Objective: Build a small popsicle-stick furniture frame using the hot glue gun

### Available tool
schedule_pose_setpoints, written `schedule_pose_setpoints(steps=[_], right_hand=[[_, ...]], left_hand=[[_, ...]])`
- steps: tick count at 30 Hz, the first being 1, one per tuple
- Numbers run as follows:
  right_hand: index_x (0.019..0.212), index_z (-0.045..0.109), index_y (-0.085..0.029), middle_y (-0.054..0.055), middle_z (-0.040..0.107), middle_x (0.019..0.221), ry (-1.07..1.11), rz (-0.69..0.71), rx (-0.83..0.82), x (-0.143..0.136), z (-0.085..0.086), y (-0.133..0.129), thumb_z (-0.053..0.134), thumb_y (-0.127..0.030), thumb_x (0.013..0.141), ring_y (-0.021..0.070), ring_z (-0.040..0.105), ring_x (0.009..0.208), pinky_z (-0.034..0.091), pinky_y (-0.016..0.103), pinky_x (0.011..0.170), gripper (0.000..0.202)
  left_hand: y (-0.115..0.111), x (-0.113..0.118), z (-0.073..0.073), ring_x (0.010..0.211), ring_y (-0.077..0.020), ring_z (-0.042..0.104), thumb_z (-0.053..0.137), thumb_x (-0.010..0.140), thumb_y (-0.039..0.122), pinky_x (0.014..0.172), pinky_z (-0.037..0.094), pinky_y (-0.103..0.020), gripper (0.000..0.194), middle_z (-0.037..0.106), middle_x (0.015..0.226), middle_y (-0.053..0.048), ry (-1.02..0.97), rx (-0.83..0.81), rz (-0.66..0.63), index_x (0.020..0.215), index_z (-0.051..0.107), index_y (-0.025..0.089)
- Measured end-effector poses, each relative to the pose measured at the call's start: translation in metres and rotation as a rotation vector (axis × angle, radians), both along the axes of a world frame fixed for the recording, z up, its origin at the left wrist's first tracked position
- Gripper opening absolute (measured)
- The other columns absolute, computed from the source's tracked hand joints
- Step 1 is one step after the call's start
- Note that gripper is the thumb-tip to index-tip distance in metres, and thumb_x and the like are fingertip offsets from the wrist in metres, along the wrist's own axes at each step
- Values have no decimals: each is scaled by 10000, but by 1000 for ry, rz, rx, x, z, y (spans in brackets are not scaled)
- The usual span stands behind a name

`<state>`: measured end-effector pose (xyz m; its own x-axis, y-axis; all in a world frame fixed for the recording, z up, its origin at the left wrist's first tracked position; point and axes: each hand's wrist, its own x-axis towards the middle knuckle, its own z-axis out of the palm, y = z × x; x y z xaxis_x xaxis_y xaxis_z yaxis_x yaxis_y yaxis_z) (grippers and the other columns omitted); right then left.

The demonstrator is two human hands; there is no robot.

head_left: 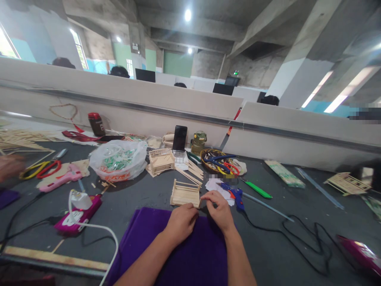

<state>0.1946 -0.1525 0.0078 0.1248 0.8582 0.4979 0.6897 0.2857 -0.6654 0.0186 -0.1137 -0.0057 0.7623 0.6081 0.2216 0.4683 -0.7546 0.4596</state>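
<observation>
A small model made of thin wooden sticks [185, 195], with a flat slatted floor and low railings, stands on the dark table just beyond a folded purple cloth [143, 230]. My left hand [182, 223] is closed over the cloth, its curled fingers by the model's front right corner. Whatever those fingers hold, if anything, is hidden. Thumb and forefinger of my right hand [218, 208] are pinched together at the model's right edge. Anything between them is too small to make out. A blue glue gun [237, 197] lies beyond my right hand, near white paper [216, 185].
Behind the model are another stick model [161, 161], loose sticks [192, 171], a phone [179, 138] and a basket of tools [218, 159]. On the left are a plastic bag [99, 161], a pink glue gun [64, 178], a power strip [79, 218] and another person's blurred hand [12, 167].
</observation>
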Motion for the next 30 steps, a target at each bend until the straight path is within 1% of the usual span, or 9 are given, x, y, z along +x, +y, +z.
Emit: schedule_pose_setpoints(steps=[20,30], right_hand=[[870,703,-243,38,634,811,-14,-11,23,1,0,0,463,-103,791,192,576,833,469,318,750,289],[867,704,-244,35,634,814,-6,-7,13,-1,1,0,461,-100,792,192,579,840,466,319,759,291]], left_hand=[[0,-1,1,834,-163,570,433,879,174,699,392,-235,209,608,860,-34,-4,-44,-2,889,638,215],[0,-1,1,836,-163,574,429,885,184,702,396,-236,203,611,862,-32,3,-23,2,881,631,211]])
